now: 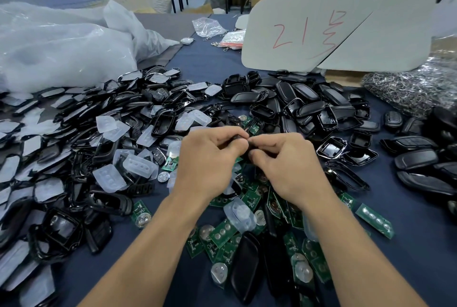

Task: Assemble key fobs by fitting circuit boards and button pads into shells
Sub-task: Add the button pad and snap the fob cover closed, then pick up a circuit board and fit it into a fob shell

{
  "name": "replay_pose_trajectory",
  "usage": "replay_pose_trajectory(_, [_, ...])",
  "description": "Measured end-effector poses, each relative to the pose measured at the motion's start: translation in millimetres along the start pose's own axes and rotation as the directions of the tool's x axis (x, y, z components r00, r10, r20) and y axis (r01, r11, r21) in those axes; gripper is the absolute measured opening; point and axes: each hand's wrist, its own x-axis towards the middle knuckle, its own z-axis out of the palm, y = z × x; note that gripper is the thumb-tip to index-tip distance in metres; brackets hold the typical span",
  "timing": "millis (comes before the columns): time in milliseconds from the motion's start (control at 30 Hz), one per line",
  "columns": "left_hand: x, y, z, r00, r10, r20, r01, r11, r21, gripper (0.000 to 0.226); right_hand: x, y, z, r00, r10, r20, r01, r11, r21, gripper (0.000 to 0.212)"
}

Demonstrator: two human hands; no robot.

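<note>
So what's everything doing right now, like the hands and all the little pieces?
left hand: fingers curled, pinching the fob piece.
right hand: fingers curled, pinching the same fob piece.
fob piece: black, held in the air, mostly hidden by fingers.
circuit boards: loose, heaped near the hands.
button pads: loose, scattered in heaps.
open shell: lying hollow side up.
white board: standing upright at the back.

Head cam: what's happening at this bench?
A person is assembling key fobs. The left hand and right hand pinch one black shell between their fingertips above the table; what's inside it is hidden. Piles of loose shells lie left and right, clear button pads to the left, green circuit boards just below the hands.
</note>
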Motion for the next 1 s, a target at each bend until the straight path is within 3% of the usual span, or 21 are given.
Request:
replay_pose_trajectory(67, [-2,2,2,0.995,0.098,0.022,-0.099,0.989,0.108,0.023,-1,1,1,0.999,-0.037,0.009,0.037,0.997,-0.069,0.04])
replay_pose_trajectory(100, [-1,1,3,0.996,0.088,0.013,-0.088,0.994,0.058,0.024,0,2,1,1.0,-0.031,-0.004,0.031,0.999,-0.02,0.037])
replay_pose_trajectory(167, [3,1,4,1.0,-0.019,-0.003,0.018,0.986,-0.164,0.028,1,1,2,0.999,0.033,-0.035,-0.025,0.979,0.205,0.03])
replay_pose_trajectory(233, [6,6,5,0.993,-0.103,0.05,0.114,0.942,-0.315,0.021,2,-2,4,0.994,0.109,-0.004,-0.095,0.881,0.464,0.025])
replay_pose_trajectory(333, [4,13,8,0.965,-0.225,0.132,0.261,0.848,-0.462,0.028,1,-7,9,0.982,0.166,0.088,-0.183,0.744,0.642,0.018])
replay_pose_trajectory(433, [3,15,9,0.931,-0.307,0.197,0.362,0.702,-0.613,0.037,-1,-10,13,0.979,0.177,0.097,-0.196,0.723,0.662,0.016])
replay_pose_trajectory(500, [3,16,10,0.929,-0.319,0.188,0.362,0.675,-0.643,0.041,-3,-10,15,0.982,0.165,0.094,-0.186,0.724,0.664,0.019])
replay_pose_trajectory(633, [2,14,9,0.935,-0.322,0.146,0.342,0.718,-0.606,0.041,-3,-8,17,0.985,0.15,0.085,-0.168,0.721,0.672,0.021])
replay_pose_trajectory(800, [1,10,7,0.958,-0.273,0.087,0.278,0.81,-0.517,0.036,3,-6,-3,0.969,0.201,0.145,-0.248,0.769,0.589,0.019])
replay_pose_trajectory(833, [1,10,6,0.964,-0.255,0.076,0.256,0.815,-0.52,0.035,5,-2,-16,0.965,0.233,0.121,-0.255,0.722,0.643,0.016])
replay_pose_trajectory(867, [1,10,5,0.967,-0.244,0.069,0.243,0.818,-0.521,0.038,6,2,-33,0.961,0.257,0.1,-0.238,0.586,0.775,0.013])
replay_pose_trajectory(933, [2,7,3,0.967,-0.25,0.05,0.241,0.834,-0.496,0.039,5,15,-65,0.975,0.216,0.044,-0.092,0.216,0.972,0.029])
replay_pose_trajectory(967, [2,7,2,0.965,-0.257,0.039,0.244,0.842,-0.482,0.036,5,20,-75,0.979,0.203,-0.001,-0.031,0.152,0.988,0.042])
replay_pose_trajectory(1000, [2,7,2,0.965,-0.262,0.03,0.245,0.848,-0.47,0.033,6,24,-79,0.97,0.239,-0.045,0.0,0.186,0.983,0.047])
